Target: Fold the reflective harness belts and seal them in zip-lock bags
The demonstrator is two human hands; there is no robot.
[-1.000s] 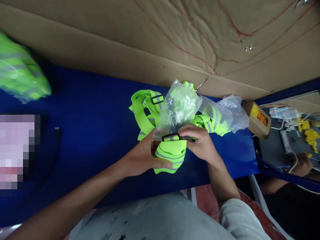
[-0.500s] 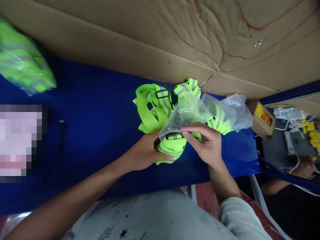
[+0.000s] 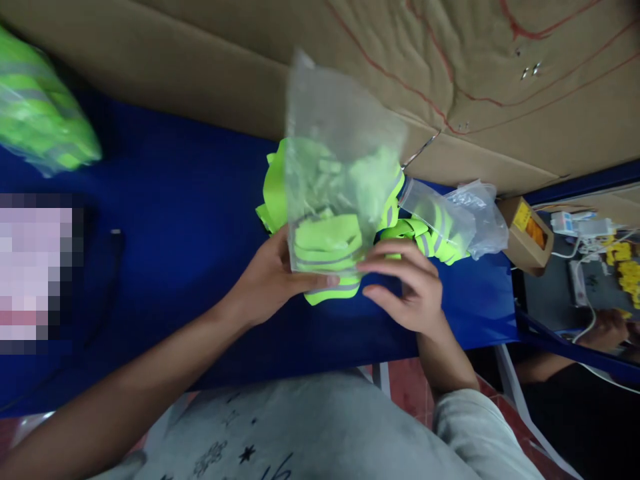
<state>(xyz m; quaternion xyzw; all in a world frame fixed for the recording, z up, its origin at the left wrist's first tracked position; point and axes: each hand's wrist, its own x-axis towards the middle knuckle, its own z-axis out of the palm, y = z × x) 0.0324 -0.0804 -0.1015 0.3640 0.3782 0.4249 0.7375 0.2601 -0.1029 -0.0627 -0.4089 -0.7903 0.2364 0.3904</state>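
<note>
My left hand (image 3: 273,283) grips a folded neon-yellow reflective strap (image 3: 333,290), its thumb lying across the front. A clear plastic bag (image 3: 345,127) stands up over the strap. Most of the folded strap shows through the bag, and its lower end sticks out below the bag's edge. My right hand (image 3: 413,287) is at the bag's lower right corner, fingertips touching the plastic and thumb apart from them. Behind the bag lie loose reflective straps (image 3: 274,187), partly hidden by it.
More straps (image 3: 440,233) and crumpled clear bags (image 3: 480,217) lie to the right, beside a small cardboard box (image 3: 525,233). At far left is a bagged strap bundle (image 3: 47,113). A cable (image 3: 117,260) crosses the blue table (image 3: 190,200). Another person's hand (image 3: 607,330) is at far right.
The clear bag has swung upright and flattened out over the folded strap. My right thumb has come away from the bag's edge, while my left hand still holds the strap.
</note>
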